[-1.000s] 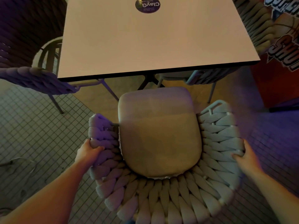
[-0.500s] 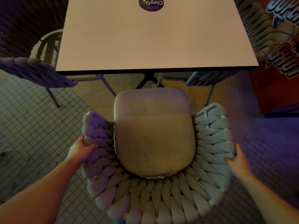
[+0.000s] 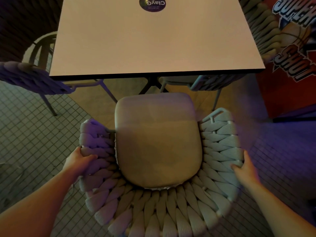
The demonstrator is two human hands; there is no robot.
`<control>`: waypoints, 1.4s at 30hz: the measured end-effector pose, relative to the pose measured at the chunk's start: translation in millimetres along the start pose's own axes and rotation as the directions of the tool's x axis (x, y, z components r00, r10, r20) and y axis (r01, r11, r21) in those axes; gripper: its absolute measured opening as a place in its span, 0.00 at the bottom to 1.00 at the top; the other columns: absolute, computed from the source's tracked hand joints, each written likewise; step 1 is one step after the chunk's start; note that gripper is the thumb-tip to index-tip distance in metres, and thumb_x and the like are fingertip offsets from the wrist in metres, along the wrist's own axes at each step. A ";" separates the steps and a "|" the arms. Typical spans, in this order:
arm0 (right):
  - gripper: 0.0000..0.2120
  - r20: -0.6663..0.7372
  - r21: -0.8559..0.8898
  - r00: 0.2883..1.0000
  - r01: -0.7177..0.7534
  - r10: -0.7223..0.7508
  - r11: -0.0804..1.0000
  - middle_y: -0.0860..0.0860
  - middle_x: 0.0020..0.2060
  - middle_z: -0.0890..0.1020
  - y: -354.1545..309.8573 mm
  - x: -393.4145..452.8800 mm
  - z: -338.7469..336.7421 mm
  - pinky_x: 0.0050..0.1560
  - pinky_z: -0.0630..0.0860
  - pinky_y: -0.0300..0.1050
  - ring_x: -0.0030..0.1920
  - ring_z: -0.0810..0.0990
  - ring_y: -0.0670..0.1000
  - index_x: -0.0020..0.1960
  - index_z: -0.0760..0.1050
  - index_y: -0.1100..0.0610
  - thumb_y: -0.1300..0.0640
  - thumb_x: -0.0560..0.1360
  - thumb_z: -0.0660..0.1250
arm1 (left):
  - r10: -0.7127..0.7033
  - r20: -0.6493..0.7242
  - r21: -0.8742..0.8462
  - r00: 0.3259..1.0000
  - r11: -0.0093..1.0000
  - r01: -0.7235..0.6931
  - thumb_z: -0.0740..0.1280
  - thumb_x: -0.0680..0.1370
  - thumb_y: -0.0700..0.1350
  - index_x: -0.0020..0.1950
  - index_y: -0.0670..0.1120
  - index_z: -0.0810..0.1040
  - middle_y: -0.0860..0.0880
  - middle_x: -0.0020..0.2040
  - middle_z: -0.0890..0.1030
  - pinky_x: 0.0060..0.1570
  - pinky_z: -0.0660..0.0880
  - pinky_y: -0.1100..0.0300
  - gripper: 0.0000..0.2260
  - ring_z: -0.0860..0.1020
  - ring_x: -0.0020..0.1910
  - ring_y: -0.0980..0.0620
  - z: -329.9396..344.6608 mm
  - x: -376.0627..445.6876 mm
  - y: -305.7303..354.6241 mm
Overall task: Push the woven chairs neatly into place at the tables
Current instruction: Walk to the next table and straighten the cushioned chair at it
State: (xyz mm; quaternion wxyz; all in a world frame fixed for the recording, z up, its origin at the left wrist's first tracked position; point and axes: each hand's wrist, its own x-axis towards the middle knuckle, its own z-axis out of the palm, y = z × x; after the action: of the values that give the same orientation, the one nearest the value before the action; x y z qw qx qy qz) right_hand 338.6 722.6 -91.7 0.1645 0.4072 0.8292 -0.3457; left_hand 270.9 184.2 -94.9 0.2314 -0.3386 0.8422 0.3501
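A woven chair (image 3: 220, 147) with thick grey rope arms and a beige seat cushion (image 3: 159, 141) stands below me, facing a square pale table (image 3: 153, 41). My left hand (image 3: 78, 161) grips the chair's left woven arm. On the right woven arm, my right hand (image 3: 242, 168) is closed around the outer edge. The cushion's front edge sits a little short of the table's near edge. A round dark sticker (image 3: 152, 3) lies on the tabletop.
Another woven chair (image 3: 30, 77) stands at the table's left side, one (image 3: 213, 82) is tucked under the right, and one (image 3: 263, 29) at the far right. A red arcade cabinet (image 3: 294, 69) stands close on the right. Small-tiled floor (image 3: 30, 134) surrounds the chair.
The chair has slid forward toward the table with both hands holding its arms; the cushion's front edge is closer to the table edge.
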 end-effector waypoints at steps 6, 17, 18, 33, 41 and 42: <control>0.32 -0.242 -0.032 0.962 0.124 -0.128 0.992 0.61 0.68 0.72 -19.6 -22.7 9.1 0.65 0.67 0.59 0.68 0.70 0.62 0.75 0.61 0.56 0.59 0.73 0.69 | -0.023 0.116 -0.109 0.993 0.993 0.035 0.76 0.69 0.46 0.63 0.41 0.73 0.40 0.55 0.81 0.54 0.78 0.43 0.25 0.80 0.53 0.40 -10.8 -9.8 10.2; 0.25 -0.035 -0.051 0.939 0.341 -0.343 0.939 0.53 0.68 0.73 -128.7 -98.3 122.8 0.64 0.71 0.54 0.67 0.72 0.54 0.71 0.67 0.50 0.46 0.76 0.64 | 0.035 0.232 -0.324 0.972 0.945 0.043 0.65 0.76 0.58 0.66 0.50 0.73 0.49 0.60 0.79 0.50 0.74 0.50 0.21 0.78 0.55 0.48 -60.0 -12.8 -17.4; 0.25 -0.033 -0.068 0.936 0.347 -0.349 0.936 0.52 0.68 0.73 -138.0 -105.0 135.3 0.63 0.71 0.54 0.67 0.73 0.54 0.71 0.67 0.50 0.45 0.76 0.64 | 0.037 0.224 -0.336 0.974 0.941 0.041 0.63 0.77 0.59 0.65 0.50 0.74 0.49 0.61 0.78 0.53 0.74 0.50 0.21 0.78 0.56 0.48 -70.0 -8.0 -25.2; 0.24 -0.040 0.045 0.981 0.191 -0.189 0.981 0.57 0.65 0.75 -234.8 -202.3 249.7 0.61 0.73 0.57 0.63 0.75 0.57 0.71 0.67 0.54 0.46 0.77 0.63 | 0.114 0.253 -0.372 0.961 0.928 -0.012 0.66 0.76 0.56 0.71 0.50 0.70 0.46 0.67 0.75 0.64 0.71 0.43 0.25 0.75 0.64 0.46 -227.8 46.2 -114.6; 0.26 -0.154 -0.033 0.967 0.201 -0.204 0.979 0.54 0.69 0.73 -219.9 -194.0 203.0 0.61 0.72 0.54 0.66 0.73 0.56 0.73 0.65 0.51 0.46 0.77 0.64 | 0.199 0.310 -0.243 0.930 0.962 -0.125 0.65 0.76 0.57 0.74 0.52 0.64 0.54 0.53 0.79 0.58 0.75 0.46 0.28 0.77 0.55 0.50 -176.4 23.0 -68.4; 0.27 -0.194 -0.075 0.958 0.198 -0.209 0.977 0.55 0.69 0.72 -209.9 -189.0 189.3 0.62 0.71 0.55 0.67 0.72 0.57 0.73 0.65 0.52 0.47 0.76 0.65 | 0.208 0.321 -0.216 0.924 0.966 -0.142 0.65 0.75 0.58 0.75 0.53 0.63 0.53 0.55 0.79 0.58 0.75 0.47 0.29 0.77 0.55 0.49 -164.3 16.6 -60.4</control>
State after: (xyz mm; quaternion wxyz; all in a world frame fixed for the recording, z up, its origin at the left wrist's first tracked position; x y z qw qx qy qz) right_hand 287.4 392.4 -28.5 0.0548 0.3478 0.8883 -0.2948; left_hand 279.0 23.0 -25.0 0.3082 -0.2163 0.7794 0.5007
